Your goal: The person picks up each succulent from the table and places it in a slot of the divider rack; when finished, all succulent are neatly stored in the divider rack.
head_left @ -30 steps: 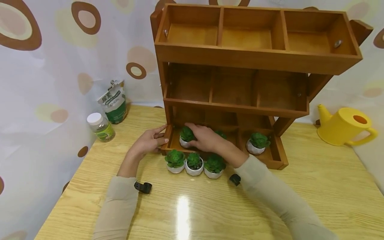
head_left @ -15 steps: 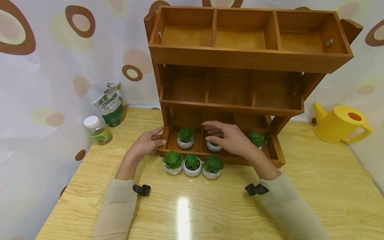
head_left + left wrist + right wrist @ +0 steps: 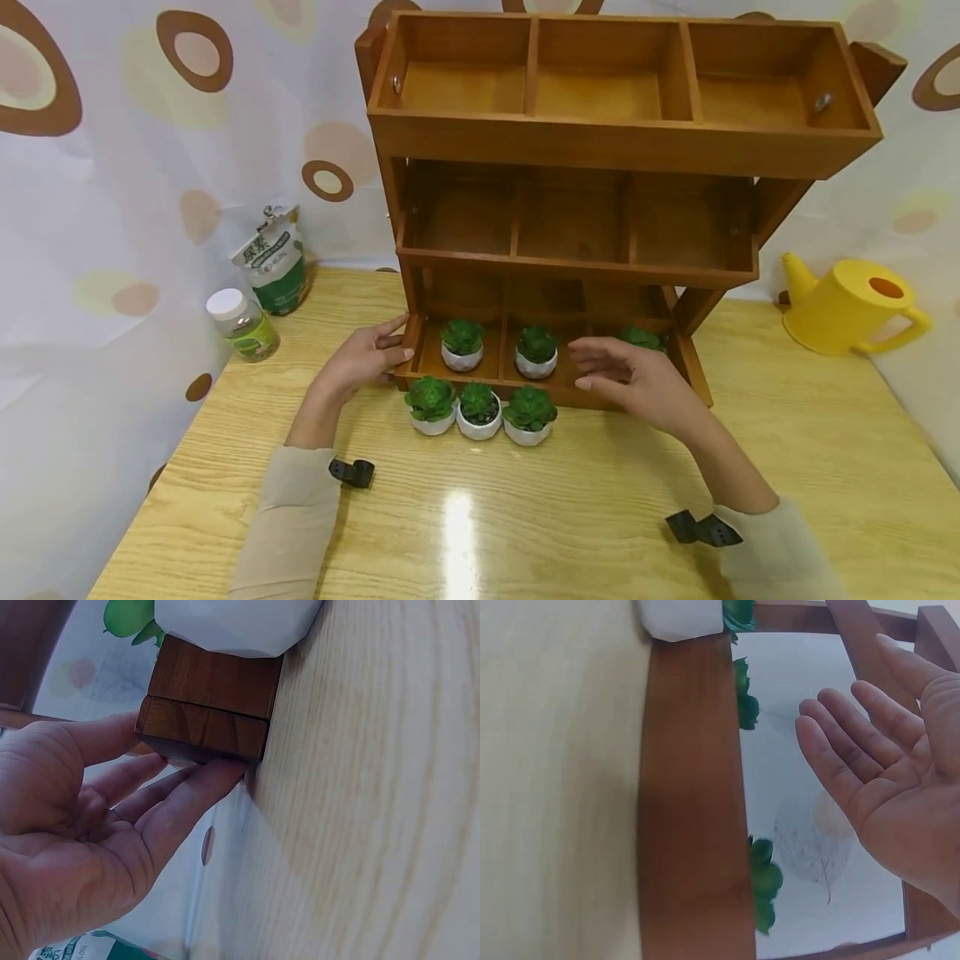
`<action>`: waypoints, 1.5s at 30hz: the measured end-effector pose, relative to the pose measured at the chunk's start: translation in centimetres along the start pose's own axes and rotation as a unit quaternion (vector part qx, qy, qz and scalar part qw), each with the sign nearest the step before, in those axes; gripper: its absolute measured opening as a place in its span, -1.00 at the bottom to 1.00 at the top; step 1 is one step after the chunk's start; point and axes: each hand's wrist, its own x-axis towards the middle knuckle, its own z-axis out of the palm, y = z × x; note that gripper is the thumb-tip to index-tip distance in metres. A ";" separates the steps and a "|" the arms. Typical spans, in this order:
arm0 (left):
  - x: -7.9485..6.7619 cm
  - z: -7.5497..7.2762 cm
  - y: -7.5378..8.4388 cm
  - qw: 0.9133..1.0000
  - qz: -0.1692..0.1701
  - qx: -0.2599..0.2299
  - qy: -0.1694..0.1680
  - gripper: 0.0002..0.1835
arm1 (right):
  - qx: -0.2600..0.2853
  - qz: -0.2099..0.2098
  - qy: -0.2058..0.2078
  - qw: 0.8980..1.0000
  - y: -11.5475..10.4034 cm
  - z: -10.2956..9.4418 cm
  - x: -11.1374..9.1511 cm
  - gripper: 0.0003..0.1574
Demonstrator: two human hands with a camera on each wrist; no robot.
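My left hand (image 3: 360,362) touches the left end of the wooden plant stand (image 3: 622,146) at its bottom tier; in the left wrist view its extended fingers (image 3: 191,799) meet the tray's end. My right hand (image 3: 645,387) holds nothing and hovers over the right part of that tier, fingers apart and slightly bent. A potted succulent (image 3: 462,343) sits in the left compartment and another succulent (image 3: 536,352) in the middle one. The right compartment's succulent (image 3: 640,337) is partly hidden behind my right hand. Three succulents in white pots (image 3: 480,410) stand in a row before the stand.
A yellow watering can (image 3: 847,308) stands on the table (image 3: 570,517) to the right. At left are a white-capped jar (image 3: 246,327) and a green-and-white bag (image 3: 276,265). A patterned sheet (image 3: 247,150) hangs behind. The stand's two upper tiers overhang the bottom one.
My right hand has let go of the left compartment's succulent and moved right, past the middle one, toward the right compartment. My left hand has stayed at the stand's end.
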 end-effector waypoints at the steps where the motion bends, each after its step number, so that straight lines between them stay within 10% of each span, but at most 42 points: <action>1: 0.0 0.0 0.0 1.000 -0.001 0.000 0.000 -0.27 | 0.000 0.000 0.000 1.000 0.1 0.0 -0.4 -0.44; 26: -0.2 -0.3 0.3 1.000 -0.003 0.001 -0.008 -0.26 | 0.092 0.018 -0.083 0.992 2.8 2.4 -2.2 -0.34; 45: -0.2 -0.1 0.3 1.000 0.011 0.001 -0.011 -0.27 | -0.001 0.030 -0.119 0.992 1.7 4.8 -0.3 -0.19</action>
